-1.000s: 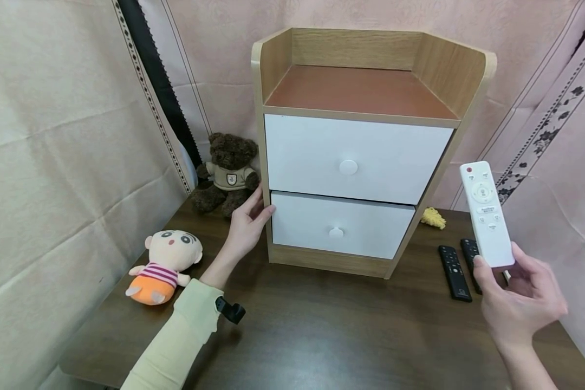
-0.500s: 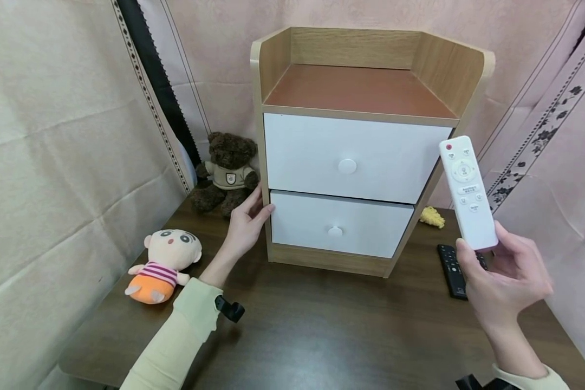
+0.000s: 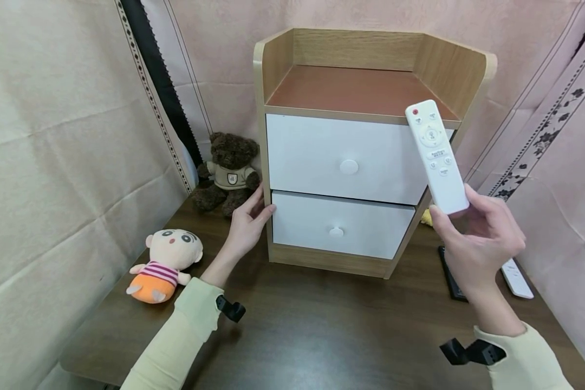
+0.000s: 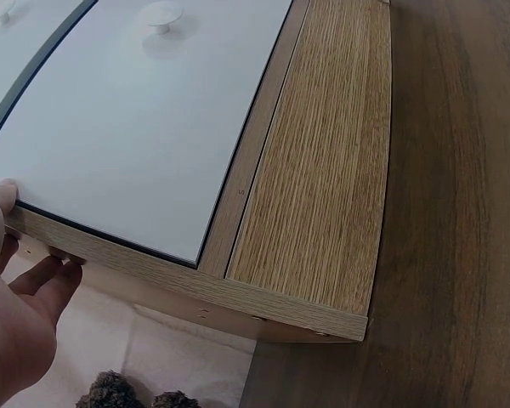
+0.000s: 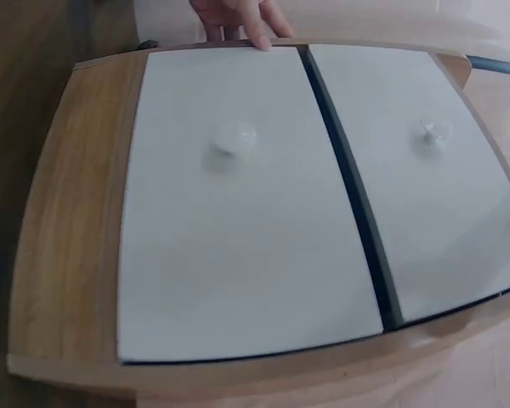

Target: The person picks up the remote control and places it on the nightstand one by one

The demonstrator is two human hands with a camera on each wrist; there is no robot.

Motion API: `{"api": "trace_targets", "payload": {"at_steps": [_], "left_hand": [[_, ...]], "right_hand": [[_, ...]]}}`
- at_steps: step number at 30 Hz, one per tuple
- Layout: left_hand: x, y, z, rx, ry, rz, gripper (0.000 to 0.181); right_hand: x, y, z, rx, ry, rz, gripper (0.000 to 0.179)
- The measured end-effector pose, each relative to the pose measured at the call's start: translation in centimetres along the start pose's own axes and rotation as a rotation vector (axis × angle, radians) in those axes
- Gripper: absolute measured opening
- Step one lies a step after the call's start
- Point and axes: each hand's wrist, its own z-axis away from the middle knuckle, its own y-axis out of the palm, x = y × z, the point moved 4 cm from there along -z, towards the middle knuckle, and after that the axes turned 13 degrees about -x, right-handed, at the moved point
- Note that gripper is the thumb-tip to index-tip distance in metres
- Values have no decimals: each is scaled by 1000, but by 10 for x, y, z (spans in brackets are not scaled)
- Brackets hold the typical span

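Observation:
My right hand (image 3: pixel 480 233) grips a white remote control (image 3: pixel 436 157) by its lower end, thumb in front. The remote is tilted with its buttons facing me, and it overlaps the right edge of the upper white drawer (image 3: pixel 312 146). My left hand (image 3: pixel 247 221) touches the left edge of the small wooden cabinet (image 3: pixel 331 263), thumb at the front and fingers against the side panel (image 4: pixel 166 289). The lower drawer (image 3: pixel 302 216) sits pushed in, as does the upper one; each has a round white knob. The held remote is out of sight in the right wrist view.
A dark teddy bear (image 3: pixel 231 179) sits left of the cabinet, and a doll in orange shorts (image 3: pixel 158 271) lies nearer. Right of the cabinet are a yellow item (image 3: pixel 426 218), a black remote (image 3: pixel 452 279) and another white remote (image 3: pixel 517 279). Curtains (image 3: pixel 78 162) surround the table (image 3: pixel 322 330).
My right hand has carried the white remote left and upward, from beside the cabinet to in front of its right edge. My left hand stays at the cabinet's left side.

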Motion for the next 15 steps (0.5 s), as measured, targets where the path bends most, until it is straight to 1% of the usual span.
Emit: {"api": "trace_targets", "payload": {"at_steps": [3,9,15], "left_hand": [[1,0,0,-1,7,-1,62],[0,0,0,-7,22,-9,61],[0,0,1,0,16,1,61]], "right_hand": [[-3,10,-2,21,10,8,37],[-9,31,-4,59,25,94,39],[-9,60,-6,117,37,151,38]]}}
